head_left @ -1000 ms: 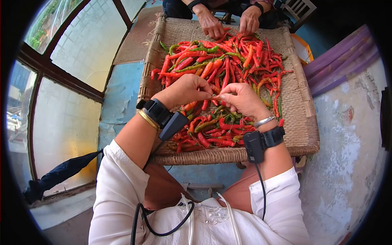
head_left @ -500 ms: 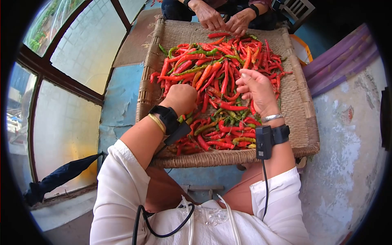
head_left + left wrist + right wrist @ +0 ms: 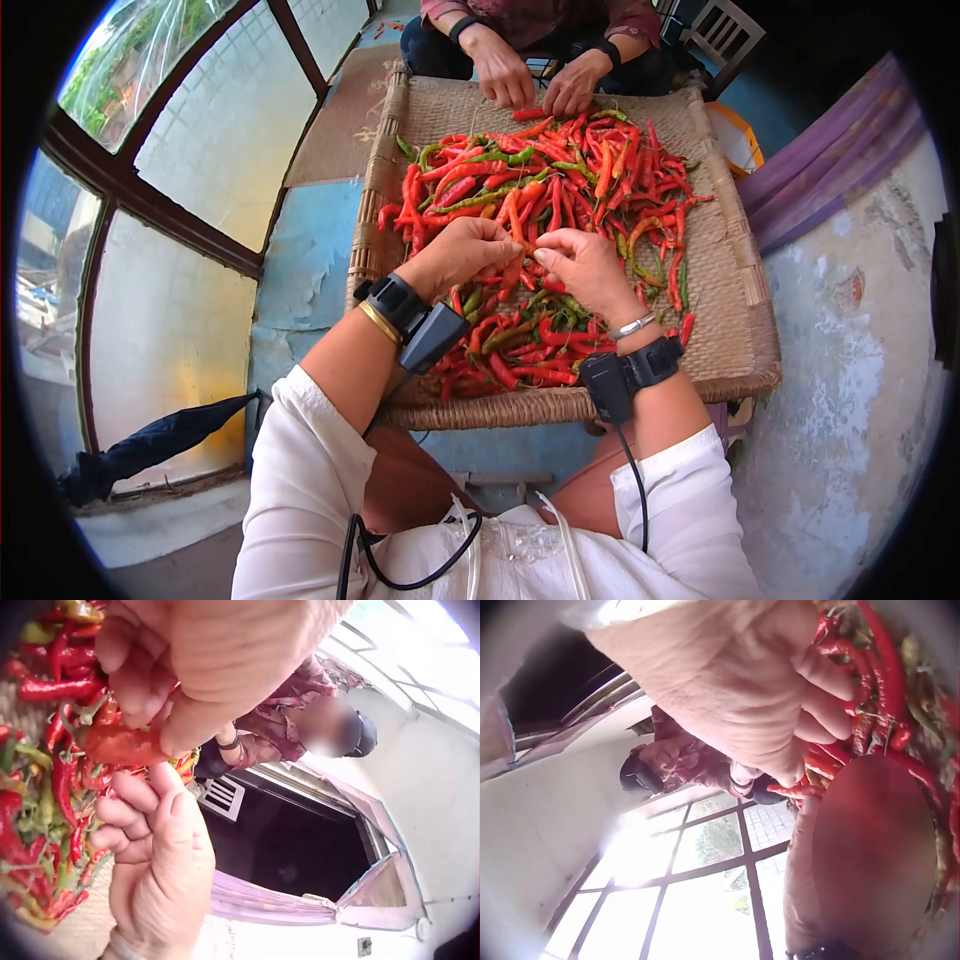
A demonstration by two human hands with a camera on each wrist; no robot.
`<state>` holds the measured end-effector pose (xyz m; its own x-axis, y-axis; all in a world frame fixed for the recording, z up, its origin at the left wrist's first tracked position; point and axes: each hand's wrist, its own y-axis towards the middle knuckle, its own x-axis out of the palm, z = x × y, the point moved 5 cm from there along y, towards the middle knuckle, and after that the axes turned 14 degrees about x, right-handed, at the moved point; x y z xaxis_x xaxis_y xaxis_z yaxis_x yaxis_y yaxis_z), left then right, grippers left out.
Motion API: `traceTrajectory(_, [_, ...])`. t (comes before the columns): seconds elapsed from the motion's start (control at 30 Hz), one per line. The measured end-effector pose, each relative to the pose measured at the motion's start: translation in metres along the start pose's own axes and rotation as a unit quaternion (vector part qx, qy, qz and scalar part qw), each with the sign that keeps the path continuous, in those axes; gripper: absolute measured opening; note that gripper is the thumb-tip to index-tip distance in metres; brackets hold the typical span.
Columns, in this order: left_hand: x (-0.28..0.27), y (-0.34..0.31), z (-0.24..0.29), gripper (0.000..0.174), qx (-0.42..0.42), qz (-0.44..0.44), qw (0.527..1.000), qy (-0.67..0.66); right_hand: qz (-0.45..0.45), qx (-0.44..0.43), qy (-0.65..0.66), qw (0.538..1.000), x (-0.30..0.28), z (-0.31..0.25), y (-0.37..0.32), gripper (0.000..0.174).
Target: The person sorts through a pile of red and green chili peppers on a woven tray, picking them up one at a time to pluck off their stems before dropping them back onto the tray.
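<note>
In the head view my left hand and right hand meet over the near half of a heap of chili peppers. My left hand grips a red chili pepper between thumb and fingers, seen best in the left wrist view. Thumb and forefinger of my right hand pinch at one end of that same pepper, its other fingers loosely curled. The heap is mostly red, mixed with green and orange chilies, many with stems. In the right wrist view a blurred patch covers much of the left hand.
The chilies lie on a woven tray with a raised rim. Across it, another person's hands work at the far edge of the heap. Windows stand to the left, and a peeling wall with a purple curtain to the right.
Half a second ago my hands were apart, the left low over the heap and the right raised. Now they have come together at a red chili pepper.
</note>
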<state>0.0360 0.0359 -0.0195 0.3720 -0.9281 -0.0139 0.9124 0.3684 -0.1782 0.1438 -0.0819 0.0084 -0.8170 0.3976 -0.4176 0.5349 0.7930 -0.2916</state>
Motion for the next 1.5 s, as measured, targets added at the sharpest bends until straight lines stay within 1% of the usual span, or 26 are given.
traceTrajectory(0.13, [0.013, -0.003, 0.007, 0.013, 0.012, 0.008, 0.997, -0.073, -0.069, 0.074, 0.076, 0.992, 0.011, -0.007, -0.01, 0.023])
traceTrajectory(0.23, [0.017, -0.002, 0.009, 0.013, 0.033, -0.014, 0.996, -0.086, -0.104, 0.113, 0.061, 0.986, 0.009, 0.008, -0.002, 0.021])
traceTrajectory(0.3, [0.002, 0.001, 0.011, 0.013, 0.062, 0.077, 0.995, -0.026, -0.094, 0.117, 0.021, 0.988, -0.005, 0.005, -0.001, 0.021])
traceTrajectory(0.33, [-0.006, 0.004, 0.008, 0.013, 0.077, 0.091, 0.992, 0.046, -0.085, 0.12, -0.019, 0.989, -0.011, 0.003, 0.0, 0.02])
traceTrajectory(0.37, [-0.01, 0.004, 0.005, 0.013, 0.077, 0.091, 0.992, 0.047, -0.051, 0.137, 0.061, 0.987, -0.02, 0.007, 0.005, 0.019])
traceTrajectory(0.4, [-0.016, 0.002, 0.013, 0.012, 0.145, 0.113, 0.958, 0.219, -0.03, 0.108, 0.227, 0.967, -0.028, 0.004, 0.008, 0.019])
traceTrajectory(0.43, [-0.018, 0.0, 0.021, 0.013, 0.208, 0.131, 0.89, 0.384, -0.008, 0.075, 0.386, 0.919, -0.035, 0.0, 0.009, 0.02])
traceTrajectory(0.5, [-0.018, 0.003, 0.017, 0.013, 0.217, 0.115, 0.892, 0.38, 0.028, 0.083, 0.408, 0.909, -0.046, 0.003, 0.007, 0.022])
traceTrajectory(0.57, [-0.016, 0.006, 0.014, 0.014, 0.227, 0.098, 0.893, 0.376, -0.027, 0.159, 0.179, 0.971, -0.036, 0.022, 0.017, 0.026])
traceTrajectory(0.6, [-0.007, 0.008, 0.01, 0.014, 0.235, 0.026, 0.883, 0.406, -0.044, 0.136, 0.068, 0.987, -0.025, 0.029, 0.019, 0.027])
traceTrajectory(0.63, [0.002, 0.007, 0.009, 0.015, 0.241, -0.044, 0.868, 0.433, -0.02, 0.06, -0.07, 0.996, -0.017, 0.028, 0.019, 0.024])
traceTrajectory(0.7, [0.009, 0.007, 0.006, 0.017, 0.209, -0.058, 0.864, 0.454, -0.002, -0.075, -0.283, 0.956, 0.002, 0.029, 0.017, 0.022])
traceTrajectory(0.83, [0.014, 0.008, 0.006, 0.017, 0.208, -0.072, 0.854, 0.471, -0.029, -0.054, -0.359, 0.931, 0.011, 0.029, 0.011, 0.023])
traceTrajectory(0.9, [0.018, 0.009, 0.006, 0.017, 0.216, -0.076, 0.848, 0.478, -0.029, -0.033, -0.43, 0.902, 0.013, 0.03, 0.005, 0.021])
traceTrajectory(0.97, [0.02, 0.011, 0.005, 0.018, 0.23, -0.078, 0.845, 0.477, -0.028, -0.032, -0.436, 0.899, 0.014, 0.032, 0.005, 0.018])
traceTrajectory(1.07, [0.02, 0.013, 0.001, 0.018, 0.256, -0.067, 0.847, 0.46, -0.045, -0.025, -0.487, 0.872, 0.017, 0.037, 0.009, 0.024])
traceTrajectory(1.13, [0.02, 0.014, 0.005, 0.018, 0.272, -0.054, 0.851, 0.447, -0.006, -0.025, -0.452, 0.892, 0.008, 0.025, 0.008, 0.018])
traceTrajectory(1.2, [0.012, 0.014, 0.007, 0.015, 0.238, 0.018, 0.913, 0.332, 0.013, -0.025, -0.435, 0.9, 0.0, 0.013, 0.007, 0.015])
traceTrajectory(1.23, [0.013, 0.014, 0.01, 0.015, 0.238, 0.018, 0.913, 0.332, 0.024, -0.025, -0.334, 0.942, -0.006, 0.004, 0.008, 0.013])
traceTrajectory(1.27, [0.014, 0.014, 0.01, 0.015, 0.213, 0.03, 0.952, 0.219, 0.035, -0.025, -0.228, 0.973, -0.01, -0.001, 0.008, 0.011])
traceTrajectory(1.3, [0.015, 0.014, 0.009, 0.016, 0.186, 0.042, 0.976, 0.103, 0.033, -0.024, -0.228, 0.973, -0.008, -0.003, 0.007, 0.011])
traceTrajectory(1.33, [0.019, 0.012, 0.013, 0.016, 0.186, 0.042, 0.976, 0.103, -0.016, 0.036, -0.011, 0.999, -0.006, 0.002, 0.007, 0.013])
traceTrajectory(1.37, [0.026, 0.01, 0.014, 0.017, 0.169, 0.012, 0.983, 0.068, -0.064, 0.095, 0.207, 0.972, -0.003, 0.006, 0.006, 0.016])
traceTrajectory(1.4, [0.031, 0.008, 0.013, 0.019, 0.151, -0.017, 0.988, 0.031, -0.085, 0.109, 0.256, 0.957, -0.001, 0.006, 0.006, 0.015])
traceTrajectory(1.43, [0.031, 0.009, 0.012, 0.019, 0.151, -0.018, 0.988, 0.031, -0.085, 0.109, 0.256, 0.957, -0.002, 0.005, 0.005, 0.015])
traceTrajectory(1.5, [0.032, 0.008, 0.016, 0.019, 0.202, -0.059, 0.948, 0.238, -0.117, 0.156, 0.21, 0.958, -0.003, 0.009, 0.005, 0.014])
